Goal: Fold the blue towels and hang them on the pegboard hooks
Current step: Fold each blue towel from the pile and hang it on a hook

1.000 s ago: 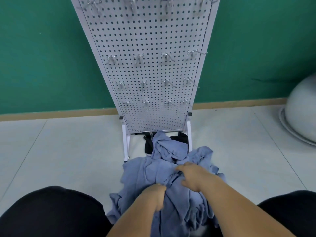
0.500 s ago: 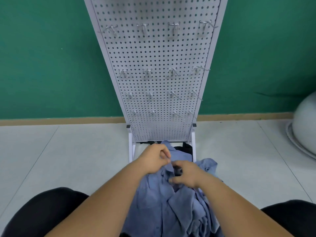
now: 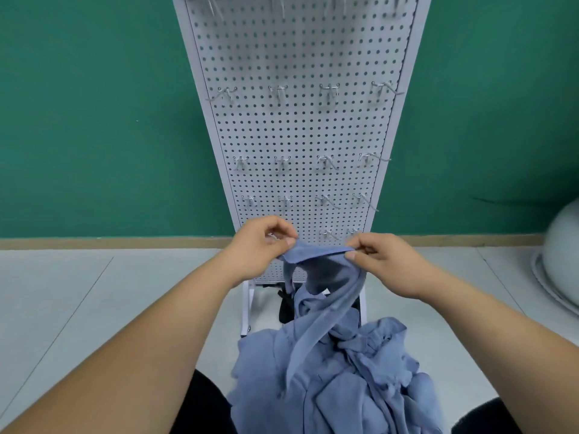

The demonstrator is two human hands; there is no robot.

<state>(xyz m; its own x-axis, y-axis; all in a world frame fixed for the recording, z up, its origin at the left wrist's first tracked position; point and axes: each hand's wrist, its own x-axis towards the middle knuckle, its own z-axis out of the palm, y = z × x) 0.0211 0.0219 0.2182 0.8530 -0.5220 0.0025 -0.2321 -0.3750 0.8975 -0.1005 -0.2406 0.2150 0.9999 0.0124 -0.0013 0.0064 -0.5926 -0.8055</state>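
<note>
Blue towel (image 3: pixel 327 274), long axis vertical.

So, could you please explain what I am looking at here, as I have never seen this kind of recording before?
There is no machine here: a person wears a camera on the head, so the one picture looks forward and down along their own bare arms. The left hand and the right hand each pinch the top edge of one blue towel, lifted so that it trails down into a crumpled pile of blue towels on the pale tiled floor. In front stands a white pegboard with rows of metal hooks, none of which in view carries a towel. Behind it is a green wall; a grey rounded object sits at the right edge.
</note>
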